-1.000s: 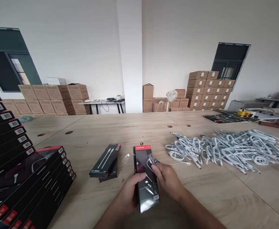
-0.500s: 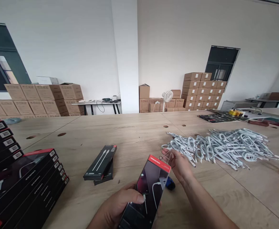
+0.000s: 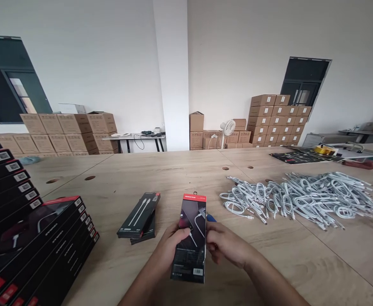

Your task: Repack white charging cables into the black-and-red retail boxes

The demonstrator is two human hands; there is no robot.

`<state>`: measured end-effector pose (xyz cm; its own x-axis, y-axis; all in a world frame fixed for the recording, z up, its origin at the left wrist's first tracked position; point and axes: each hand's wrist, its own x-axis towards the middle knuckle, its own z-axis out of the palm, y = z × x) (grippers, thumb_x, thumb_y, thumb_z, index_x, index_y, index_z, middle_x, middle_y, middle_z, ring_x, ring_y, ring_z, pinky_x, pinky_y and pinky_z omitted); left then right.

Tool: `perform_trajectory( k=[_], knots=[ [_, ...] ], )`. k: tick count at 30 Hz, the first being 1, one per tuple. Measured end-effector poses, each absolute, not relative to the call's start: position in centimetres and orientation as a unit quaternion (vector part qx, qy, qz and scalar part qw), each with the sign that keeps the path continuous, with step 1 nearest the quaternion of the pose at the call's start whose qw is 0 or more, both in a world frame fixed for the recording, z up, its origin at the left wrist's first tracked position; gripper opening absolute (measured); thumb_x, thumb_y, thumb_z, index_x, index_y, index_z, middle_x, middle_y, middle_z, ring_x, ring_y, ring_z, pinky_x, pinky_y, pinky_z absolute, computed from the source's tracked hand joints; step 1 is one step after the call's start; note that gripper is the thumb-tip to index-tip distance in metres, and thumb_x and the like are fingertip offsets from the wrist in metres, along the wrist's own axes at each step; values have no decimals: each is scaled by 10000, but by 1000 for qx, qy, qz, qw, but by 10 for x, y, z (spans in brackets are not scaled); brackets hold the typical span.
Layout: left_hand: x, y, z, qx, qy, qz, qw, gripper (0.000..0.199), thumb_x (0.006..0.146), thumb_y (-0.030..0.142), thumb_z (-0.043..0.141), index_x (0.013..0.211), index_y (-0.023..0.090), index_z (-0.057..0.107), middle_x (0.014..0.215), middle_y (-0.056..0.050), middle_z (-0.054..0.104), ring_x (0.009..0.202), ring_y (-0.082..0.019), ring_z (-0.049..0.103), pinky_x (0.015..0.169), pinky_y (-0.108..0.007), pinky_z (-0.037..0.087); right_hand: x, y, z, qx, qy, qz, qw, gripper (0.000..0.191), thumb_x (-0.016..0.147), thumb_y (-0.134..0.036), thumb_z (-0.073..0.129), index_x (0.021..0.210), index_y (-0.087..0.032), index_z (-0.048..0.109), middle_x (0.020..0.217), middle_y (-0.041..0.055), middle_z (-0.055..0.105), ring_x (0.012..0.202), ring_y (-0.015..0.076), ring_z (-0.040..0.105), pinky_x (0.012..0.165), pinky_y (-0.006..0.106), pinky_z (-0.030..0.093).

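My left hand (image 3: 172, 244) grips a black cable box (image 3: 190, 255) with a red top strip by its left side, thumb across the printed front. The box is tilted up facing me, and a small dark ring shows above its top edge. At the box's right edge is my right hand (image 3: 226, 243), its fingers curled in; whatever they pinch is hidden. Behind the box, close to the right fingers, part of a blue object (image 3: 211, 218) shows. Two flat black cable boxes (image 3: 140, 216) lie overlapped on the table to the left.
Tall stacks of black boxes (image 3: 61, 238) stand at the near left. A wide heap of coiled white cables (image 3: 301, 197) covers the table's right side. Black printed sheets (image 3: 296, 156) and a yellow tape roll (image 3: 325, 149) lie at the far right. Cartons (image 3: 272, 119) line the wall.
The box has turned more upright and moved slightly left. My right hand, which held clear film by the box's top corner, has come down to its right edge. The view has shifted slightly left.
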<state>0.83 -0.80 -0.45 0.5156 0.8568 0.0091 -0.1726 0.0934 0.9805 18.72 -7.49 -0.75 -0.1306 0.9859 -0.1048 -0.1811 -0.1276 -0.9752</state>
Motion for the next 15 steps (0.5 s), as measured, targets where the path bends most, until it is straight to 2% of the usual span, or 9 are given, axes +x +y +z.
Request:
perform_trajectory(
  k=[3, 5, 8, 10, 12, 15],
  knots=[
    [9, -9, 0, 523, 322, 393, 684, 307, 678, 385, 837, 883, 171, 758, 751, -12, 738, 627, -147, 624, 562, -217, 456, 186, -81, -6, -456, -514, 593, 421, 67, 651, -164, 612, 708, -181, 645, 541, -80, 477, 427, 73, 409, 416, 209, 377],
    [10, -10, 3, 477, 323, 390, 718, 333, 689, 443, 847, 837, 164, 740, 661, -6, 704, 530, -138, 598, 495, -219, 447, 184, -84, -3, -452, -558, 572, 396, 70, 690, -171, 576, 691, -181, 645, 578, -65, 508, 464, 75, 416, 450, 212, 375],
    [10, -6, 5, 389, 303, 424, 759, 300, 761, 433, 806, 790, 149, 714, 622, -17, 692, 477, -146, 609, 497, -250, 505, 176, -87, 2, -475, -624, 459, 417, 183, 765, -193, 463, 607, -195, 555, 565, -52, 488, 526, 94, 431, 522, 230, 359],
    [6, 2, 7, 314, 304, 480, 761, 205, 861, 360, 715, 881, 156, 723, 708, -39, 743, 537, -170, 672, 583, -293, 573, 171, -89, 5, -485, -653, 391, 430, 216, 750, -192, 438, 539, -197, 478, 529, -46, 460, 541, 104, 433, 540, 242, 338],
    [-2, 13, 10, 247, 309, 543, 741, 174, 943, 280, 598, 995, 174, 725, 815, -49, 784, 637, -182, 728, 686, -324, 611, 173, -94, 7, -465, -666, 379, 442, 218, 718, -208, 456, 500, -200, 448, 500, -43, 442, 523, 108, 423, 528, 247, 323],
    [-16, 25, 19, 225, 286, 599, 713, 296, 1001, 232, 457, 1126, 178, 721, 974, -80, 805, 803, -187, 766, 777, -325, 621, 204, -120, 5, -431, -586, 391, 563, 222, 712, -271, 502, 497, -214, 489, 481, -31, 462, 480, 124, 443, 502, 262, 368]
  ],
)
